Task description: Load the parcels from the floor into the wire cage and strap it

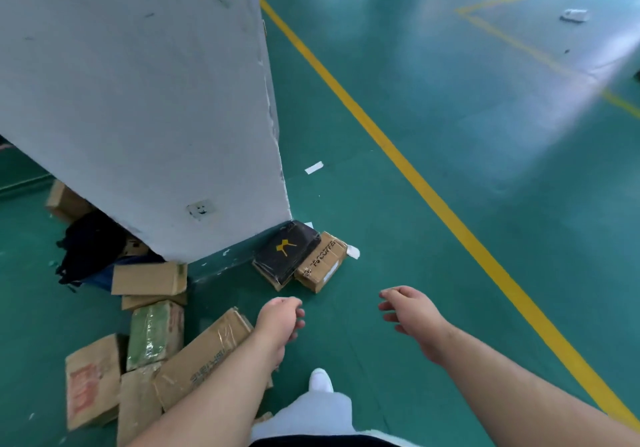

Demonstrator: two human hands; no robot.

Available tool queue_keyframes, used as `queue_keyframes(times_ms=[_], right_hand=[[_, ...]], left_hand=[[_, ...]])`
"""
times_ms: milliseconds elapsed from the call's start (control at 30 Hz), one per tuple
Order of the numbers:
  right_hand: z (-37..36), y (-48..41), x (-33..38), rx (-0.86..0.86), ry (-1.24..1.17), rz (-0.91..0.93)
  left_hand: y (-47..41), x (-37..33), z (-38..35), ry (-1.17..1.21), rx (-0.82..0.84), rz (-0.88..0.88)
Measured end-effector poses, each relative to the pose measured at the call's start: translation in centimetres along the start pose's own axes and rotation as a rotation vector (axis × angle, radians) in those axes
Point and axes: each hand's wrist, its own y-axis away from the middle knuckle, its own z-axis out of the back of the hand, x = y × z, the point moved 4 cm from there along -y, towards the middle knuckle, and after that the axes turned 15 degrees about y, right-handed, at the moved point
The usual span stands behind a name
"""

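Observation:
A black wrapped parcel (285, 251) with a yellow mark leans on a brown coffee carton (322, 261) at the foot of a white pillar. My left hand (278, 322) and my right hand (412, 315) reach forward just short of them, both empty with loosely curled fingers. Several more cardboard parcels lie at lower left: a long carton (204, 356), a green-wrapped one (154, 334), a box with a red print (91, 381) and a flat carton (149, 278). The wire cage is out of view.
The white pillar (145, 100) fills the upper left. A dark bag (88, 249) lies behind it beside another carton (64, 200). A yellow line (433, 190) crosses the green floor (450, 83). Paper scraps (313, 167) lie nearby. My white shoe (320, 381) is below.

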Motion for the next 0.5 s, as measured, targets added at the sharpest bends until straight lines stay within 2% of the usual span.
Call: queue_keyframes(times_ms=[200, 500], right_hand=[[2.5, -6.7, 7.4, 0.008, 0.017, -0.032], [4.8, -22.1, 14.7, 0.143, 0.160, -0.027]], left_hand=[[-5.0, -10.3, -4.2, -0.003, 0.022, -0.053], [-13.9, -13.9, -9.7, 0.104, -0.119, 0.062]])
